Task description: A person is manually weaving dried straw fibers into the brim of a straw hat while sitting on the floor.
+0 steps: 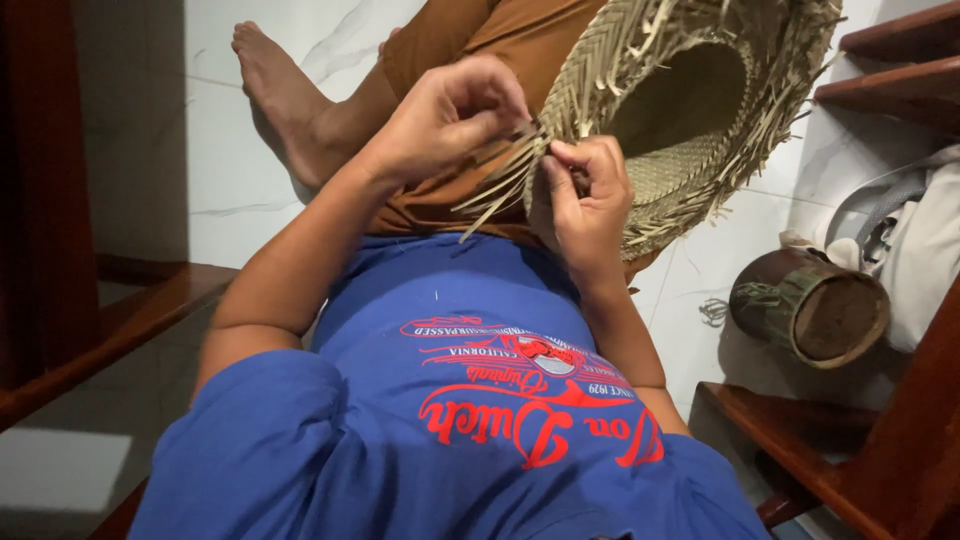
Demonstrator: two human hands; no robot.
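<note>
Brown wood runs down the left side, a low wooden step [120, 320] beside the white tile floor [210, 130]. A bare foot [285, 85] rests on that floor. The person sits with a blue shirt [440, 420] and brown trousers [500, 40].

Next comes the left hand [440, 120]. Its fingers [500, 100] are pinched shut on thin, dry straw strips [495, 190] that stick out loose from the edge of the hat. Just beside it, the right hand [585, 200] is closed on the same edge, with its thumb and fingers squeezing the strips where they meet the woven part.

The straw hat [690, 110] lies on the person's lap, tilted, with its hollow inside facing up. Its brim touches both hands, and the rest of it spreads out to the right of them.

It looks like the weaving step is going on at the brim edge. The next move seems to need one loose strip folded over or under its neighbour and pulled tight, while the other hand keeps the woven part from slipping.

On the far right, a round dark pot [810, 305] lies on its side, near a pale bag [920, 240].
</note>
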